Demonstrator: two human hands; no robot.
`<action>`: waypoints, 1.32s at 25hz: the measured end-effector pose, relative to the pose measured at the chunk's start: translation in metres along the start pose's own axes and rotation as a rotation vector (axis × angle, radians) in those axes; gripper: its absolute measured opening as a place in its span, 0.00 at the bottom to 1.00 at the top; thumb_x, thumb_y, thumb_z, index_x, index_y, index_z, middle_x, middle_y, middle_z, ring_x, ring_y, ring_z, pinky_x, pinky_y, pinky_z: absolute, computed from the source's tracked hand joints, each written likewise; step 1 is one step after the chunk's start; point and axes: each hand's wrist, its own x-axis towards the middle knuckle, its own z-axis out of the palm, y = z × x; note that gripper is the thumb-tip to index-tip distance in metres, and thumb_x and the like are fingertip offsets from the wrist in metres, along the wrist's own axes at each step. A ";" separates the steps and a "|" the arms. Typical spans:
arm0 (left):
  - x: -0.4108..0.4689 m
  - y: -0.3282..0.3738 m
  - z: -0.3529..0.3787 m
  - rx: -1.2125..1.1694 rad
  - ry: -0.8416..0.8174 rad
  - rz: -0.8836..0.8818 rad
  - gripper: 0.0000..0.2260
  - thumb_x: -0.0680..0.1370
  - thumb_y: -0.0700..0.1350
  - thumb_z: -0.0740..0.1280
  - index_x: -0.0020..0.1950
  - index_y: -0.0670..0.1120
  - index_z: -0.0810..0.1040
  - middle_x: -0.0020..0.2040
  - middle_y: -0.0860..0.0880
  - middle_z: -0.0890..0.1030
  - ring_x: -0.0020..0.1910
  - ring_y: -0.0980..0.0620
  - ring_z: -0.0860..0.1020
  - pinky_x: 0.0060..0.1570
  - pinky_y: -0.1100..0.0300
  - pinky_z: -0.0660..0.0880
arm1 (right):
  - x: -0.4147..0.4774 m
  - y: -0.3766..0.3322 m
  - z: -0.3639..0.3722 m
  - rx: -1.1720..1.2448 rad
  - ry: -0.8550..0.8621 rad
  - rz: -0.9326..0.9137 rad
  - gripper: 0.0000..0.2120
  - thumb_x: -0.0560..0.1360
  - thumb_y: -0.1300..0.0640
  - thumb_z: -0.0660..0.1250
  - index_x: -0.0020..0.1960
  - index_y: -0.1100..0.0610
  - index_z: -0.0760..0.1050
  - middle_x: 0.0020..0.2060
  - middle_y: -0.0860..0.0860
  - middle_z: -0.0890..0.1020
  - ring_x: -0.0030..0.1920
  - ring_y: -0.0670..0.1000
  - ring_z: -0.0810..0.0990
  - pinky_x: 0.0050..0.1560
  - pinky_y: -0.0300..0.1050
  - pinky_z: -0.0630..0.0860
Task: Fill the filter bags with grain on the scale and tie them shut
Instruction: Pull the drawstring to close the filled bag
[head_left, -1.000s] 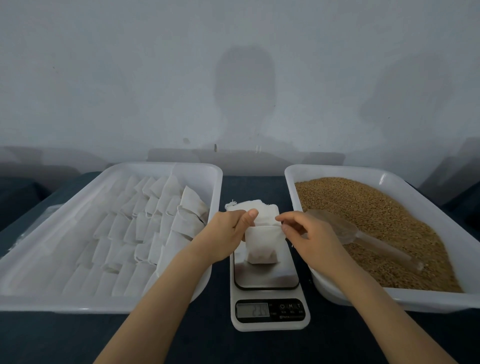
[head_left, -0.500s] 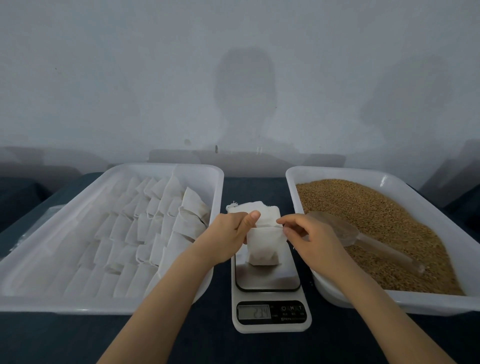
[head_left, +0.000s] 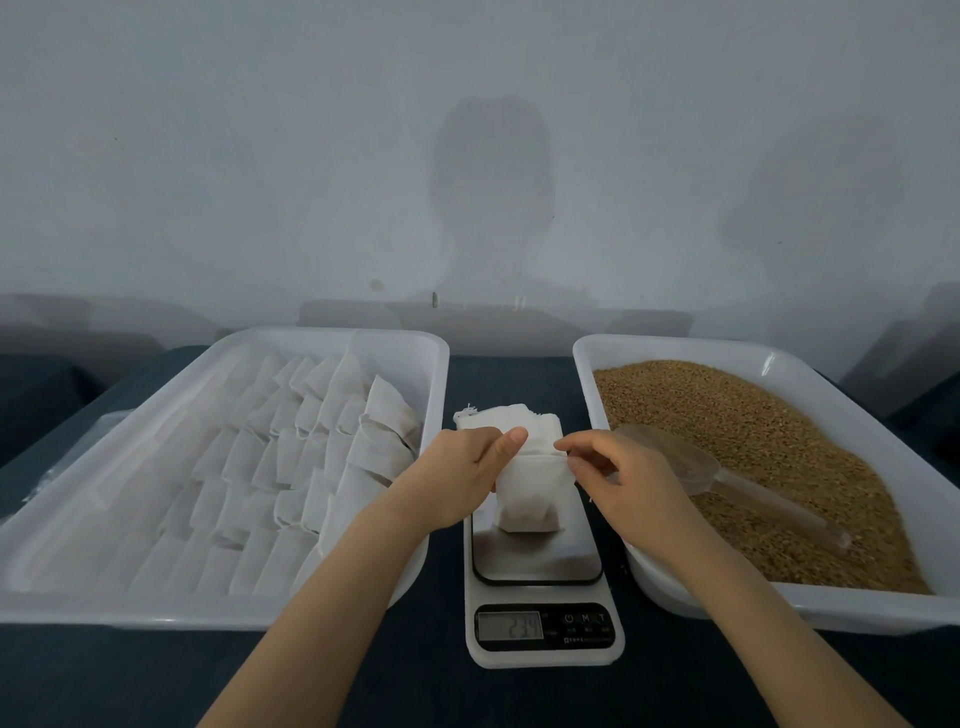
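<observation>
Two white plastic trays flank the dark tabletop on my feed: the left tray (head_left: 405, 371) holds rows of small white bags (head_left: 291, 452), the right tray (head_left: 675, 347) a bed of brown grain (head_left: 789, 467). Between them stands a white digital kitchen scale (head_left: 543, 569) with a steel plate; I cannot read its display. A clear plastic scoop (head_left: 670, 457) lies on the grain. The left hand (head_left: 452, 478) grips the top left edge of a small white filter bag (head_left: 527, 496) standing on the plate, while the right hand (head_left: 623, 483) pinches its top right corner.
</observation>
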 end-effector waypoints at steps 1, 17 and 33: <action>0.000 0.000 0.000 0.003 -0.002 -0.003 0.32 0.75 0.66 0.47 0.48 0.42 0.78 0.43 0.46 0.81 0.43 0.50 0.79 0.51 0.56 0.76 | 0.000 0.000 0.000 0.002 0.000 -0.001 0.10 0.76 0.62 0.65 0.55 0.51 0.79 0.43 0.38 0.78 0.47 0.34 0.75 0.45 0.24 0.70; 0.000 0.001 0.000 -0.004 -0.048 -0.039 0.23 0.75 0.67 0.52 0.42 0.50 0.74 0.42 0.49 0.80 0.42 0.51 0.78 0.42 0.63 0.73 | -0.001 0.002 0.000 0.025 -0.027 0.009 0.10 0.75 0.59 0.67 0.54 0.48 0.78 0.43 0.38 0.78 0.48 0.33 0.75 0.46 0.24 0.69; 0.015 -0.001 -0.036 -0.073 0.005 -0.153 0.13 0.73 0.49 0.71 0.31 0.48 0.73 0.25 0.57 0.73 0.26 0.60 0.72 0.29 0.69 0.70 | -0.003 -0.005 -0.004 0.207 -0.048 0.047 0.10 0.77 0.56 0.63 0.52 0.41 0.75 0.39 0.40 0.81 0.37 0.44 0.80 0.42 0.34 0.76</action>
